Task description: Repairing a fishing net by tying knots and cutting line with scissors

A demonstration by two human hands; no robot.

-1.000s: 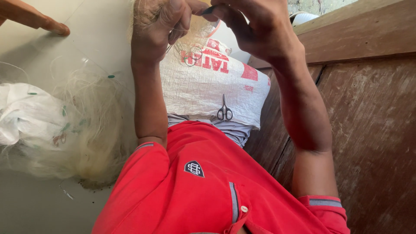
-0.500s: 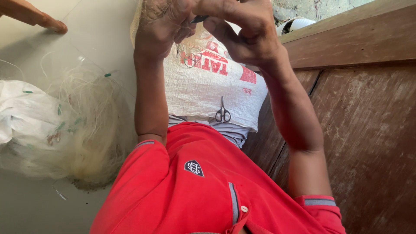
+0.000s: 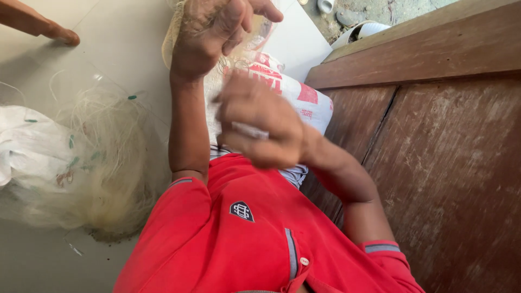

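In the head view, the left hand (image 3: 209, 35) is raised at the far side, its fingers clamped on a bunch of pale, fine fishing net (image 3: 176, 32). Just nearer, the right hand (image 3: 258, 127) is blurred; whether its fingers are closed I cannot tell. Behind both lies a white woven sack with red print (image 3: 296, 97). More net is heaped at the left (image 3: 103, 163), and a brown wooden panel (image 3: 450, 163) stands right.
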